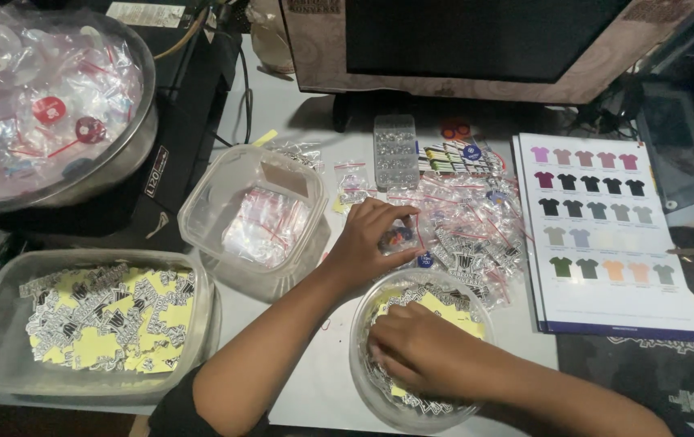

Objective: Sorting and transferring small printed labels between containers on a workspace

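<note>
Small zip bag [399, 235] w/ dark round piece sits pinched in left hand [371, 243] grip, just above round clear bowl [363, 368]. Right hand [420, 352] down in that bowl, fingers curled on stickers [444, 307]; can't tell if anything's grasped. Loose bag pile [476, 231] on bench right of left hand.

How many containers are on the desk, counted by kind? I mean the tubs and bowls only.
Rectangular plastic tubs: 2, one with stickers, one with small bags
Round clear bowl: 1, the right hand is inside it
Round metal bowl: 1
Total: 4
The left hand holds a small bag outside them.
</note>
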